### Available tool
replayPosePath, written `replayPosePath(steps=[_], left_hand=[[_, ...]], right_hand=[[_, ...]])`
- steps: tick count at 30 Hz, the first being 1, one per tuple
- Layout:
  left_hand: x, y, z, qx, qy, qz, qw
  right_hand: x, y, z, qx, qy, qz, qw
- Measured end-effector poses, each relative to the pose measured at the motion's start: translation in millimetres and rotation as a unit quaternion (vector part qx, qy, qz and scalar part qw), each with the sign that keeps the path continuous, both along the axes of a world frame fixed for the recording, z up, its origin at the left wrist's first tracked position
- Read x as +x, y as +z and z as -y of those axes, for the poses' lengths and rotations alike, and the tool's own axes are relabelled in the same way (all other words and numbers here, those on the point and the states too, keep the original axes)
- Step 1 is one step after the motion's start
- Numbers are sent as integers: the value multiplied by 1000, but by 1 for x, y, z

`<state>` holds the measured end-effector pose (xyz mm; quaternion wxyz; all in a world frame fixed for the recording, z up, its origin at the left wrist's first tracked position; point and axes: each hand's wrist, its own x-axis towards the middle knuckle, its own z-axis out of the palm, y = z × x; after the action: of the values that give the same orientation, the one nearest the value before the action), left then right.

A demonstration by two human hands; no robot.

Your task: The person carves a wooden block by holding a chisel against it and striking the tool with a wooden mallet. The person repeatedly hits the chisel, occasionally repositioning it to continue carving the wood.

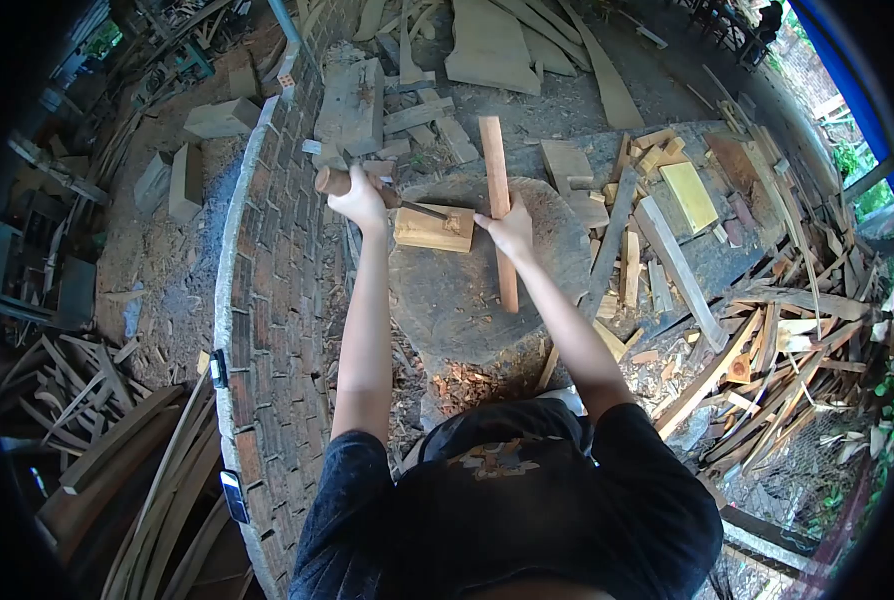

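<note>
My left hand (365, 207) is wrapped round the wooden handle of a chisel (425, 209). The chisel slants down to the right, its tip at a rough, chipped patch on top of a light wooden block (431, 236). That block lies on a broad tree stump (447, 300). In my right hand (512, 232) is a long reddish wooden bar (496, 165), gripped around its middle; my right thumb reaches toward the block's right end, and whether it touches cannot be made out.
Left of the stump runs a low brick wall (267, 270) with a phone (234, 495) on its edge. Wood offcuts and a yellow board (689, 197) lie to the right. A scrap wood pile (767, 360) stands lower right. Large planks (492, 50) lie at the back.
</note>
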<state>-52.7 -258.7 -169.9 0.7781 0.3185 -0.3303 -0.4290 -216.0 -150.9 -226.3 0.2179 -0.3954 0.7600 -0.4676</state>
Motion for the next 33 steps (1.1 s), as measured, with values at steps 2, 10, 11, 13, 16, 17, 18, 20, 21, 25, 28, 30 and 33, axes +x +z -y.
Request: replayPosePath(steps=[2,10,11,13,16,17,18,20,21,25,28,30,33], left_hand=[[-2,0,-8,14,28,6,999],[7,-2,-7,111,96,-76,986],[12,-1,-3,111,95,-72,987],[17,1,4,100,63,-152,981],[18,21,7,56,22,-113,992],[20,24,10,10,-11,-46,999],[18,27,11,-17,-22,57,998],[12,35,13,-45,-87,239,966],[7,42,11,-58,-143,261,953],[-15,56,4,-33,-238,425,873],[-25,47,9,-279,-130,602,736],[-26,22,9,-229,-188,687,664],[-17,-22,3,-169,-246,775,557]], right_hand=[[3,-16,8,42,-3,12,999],[13,-56,11,203,13,64,977],[10,-70,12,202,12,68,977],[4,-102,13,110,30,108,988],[3,-106,15,130,30,114,984],[1,-102,14,130,27,118,984],[-2,-95,13,170,47,115,978],[-4,-88,12,209,66,116,969],[-4,-88,11,201,76,133,968],[-5,-86,11,197,62,155,966],[-4,-69,5,212,45,137,967],[-4,-70,6,216,45,136,966],[-4,-69,7,230,49,125,964]])
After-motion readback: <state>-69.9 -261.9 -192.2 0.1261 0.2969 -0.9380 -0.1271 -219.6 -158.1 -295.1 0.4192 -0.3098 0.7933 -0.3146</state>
